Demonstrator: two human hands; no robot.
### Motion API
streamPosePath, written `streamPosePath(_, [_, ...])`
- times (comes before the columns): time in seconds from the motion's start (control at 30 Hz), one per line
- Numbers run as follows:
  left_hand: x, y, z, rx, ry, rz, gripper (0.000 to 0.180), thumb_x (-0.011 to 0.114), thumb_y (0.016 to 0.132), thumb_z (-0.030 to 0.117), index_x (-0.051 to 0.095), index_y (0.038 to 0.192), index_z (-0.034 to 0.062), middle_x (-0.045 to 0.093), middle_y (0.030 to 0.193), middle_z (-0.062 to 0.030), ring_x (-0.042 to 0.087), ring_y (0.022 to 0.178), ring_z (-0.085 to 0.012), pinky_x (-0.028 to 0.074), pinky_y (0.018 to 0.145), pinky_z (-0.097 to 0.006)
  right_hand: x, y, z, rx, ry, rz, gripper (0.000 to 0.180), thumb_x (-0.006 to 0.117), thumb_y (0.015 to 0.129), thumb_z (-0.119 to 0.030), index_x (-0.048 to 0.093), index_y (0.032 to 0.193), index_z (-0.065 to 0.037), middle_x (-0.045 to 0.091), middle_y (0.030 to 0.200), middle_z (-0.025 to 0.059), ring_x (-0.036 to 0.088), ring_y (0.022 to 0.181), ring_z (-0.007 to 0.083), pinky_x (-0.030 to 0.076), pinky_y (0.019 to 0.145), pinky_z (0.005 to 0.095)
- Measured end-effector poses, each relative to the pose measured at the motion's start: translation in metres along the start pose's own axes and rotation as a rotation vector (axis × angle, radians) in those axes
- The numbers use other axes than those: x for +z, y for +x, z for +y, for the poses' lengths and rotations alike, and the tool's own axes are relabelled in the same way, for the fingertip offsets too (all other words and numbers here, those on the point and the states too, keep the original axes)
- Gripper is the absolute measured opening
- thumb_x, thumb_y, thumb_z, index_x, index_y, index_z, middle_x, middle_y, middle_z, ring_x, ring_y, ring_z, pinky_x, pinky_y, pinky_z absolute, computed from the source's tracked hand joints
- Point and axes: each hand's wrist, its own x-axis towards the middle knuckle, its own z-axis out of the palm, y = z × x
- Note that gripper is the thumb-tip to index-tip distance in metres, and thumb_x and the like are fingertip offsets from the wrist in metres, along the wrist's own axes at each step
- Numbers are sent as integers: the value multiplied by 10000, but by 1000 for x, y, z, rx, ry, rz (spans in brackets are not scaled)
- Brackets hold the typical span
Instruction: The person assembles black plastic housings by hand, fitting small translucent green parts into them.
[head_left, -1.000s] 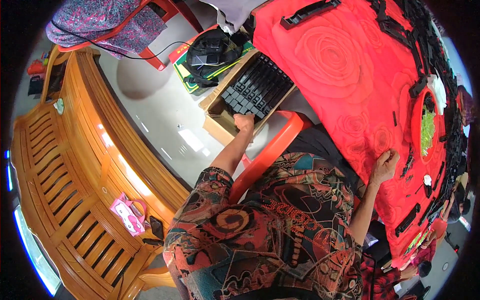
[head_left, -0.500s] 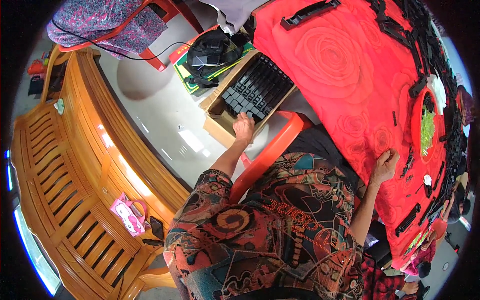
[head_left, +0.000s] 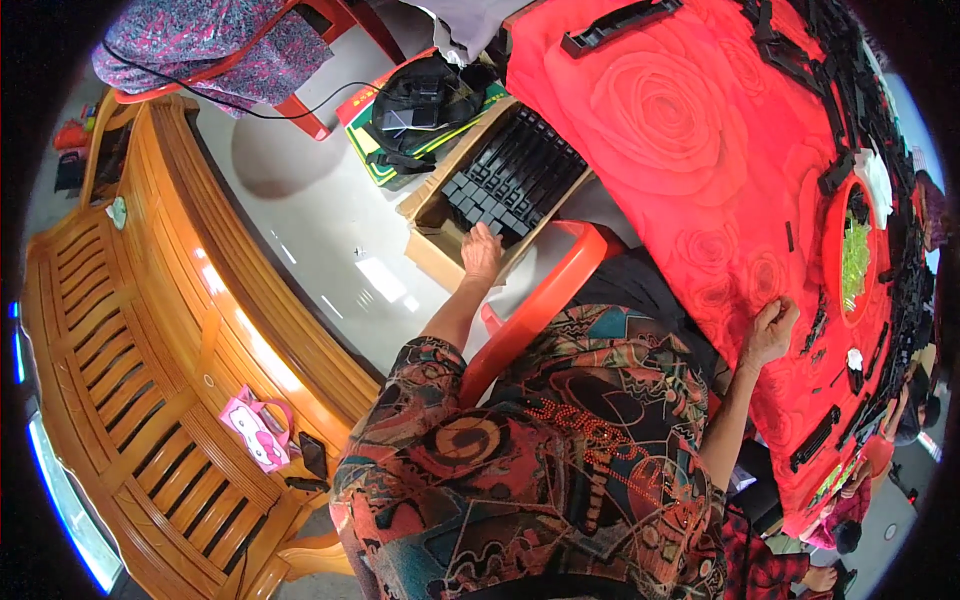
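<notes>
An open cardboard box [head_left: 437, 249] holds a row of long black plastic parts [head_left: 525, 165] laid side by side. My left hand [head_left: 481, 253] reaches over the box's near end, its bunched fingers closed at the end of one black part; the fingertips are partly hidden. On the red rose-patterned tablecloth [head_left: 650, 120] lies my right hand [head_left: 768, 332], fingers curled together with the thumb against them. Whatever it may hold cannot be made out. A thin black strip [head_left: 790, 236] lies on the cloth beyond it.
A red plastic stool [head_left: 545, 290] stands between me and the box. Beyond the box sits a black bag [head_left: 415, 110]. A red basin [head_left: 848, 300] with yellow-green pieces and heaped black parts [head_left: 825, 80] line the table's right side. A wooden bench [head_left: 150, 350] runs along the left.
My left hand has shifted slightly left at the box's near end. My right hand stays in the same place on the cloth.
</notes>
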Motion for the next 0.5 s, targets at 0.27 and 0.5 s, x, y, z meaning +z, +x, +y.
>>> streamPosePath(0.27, [19, 11, -15, -504, -314, -194, 439, 757, 614, 331, 525, 736, -21, 602, 678, -167, 592, 615, -294, 445, 552, -399, -1, 1, 1, -4, -14, 19, 157, 502, 833, -212, 547, 944, -110, 621, 761, 111, 602, 621, 294, 451, 513, 381])
streamPosePath(0.5, [35, 35, -32, -993, -1128, -629, 233, 769, 590, 121, 624, 743, 23, 608, 697, -57, 548, 553, -187, 452, 531, -322, -2, 0, 1, 55, -71, -47, 152, 502, 832, -197, 548, 940, -101, 624, 777, 115, 612, 663, 289, 464, 547, 369])
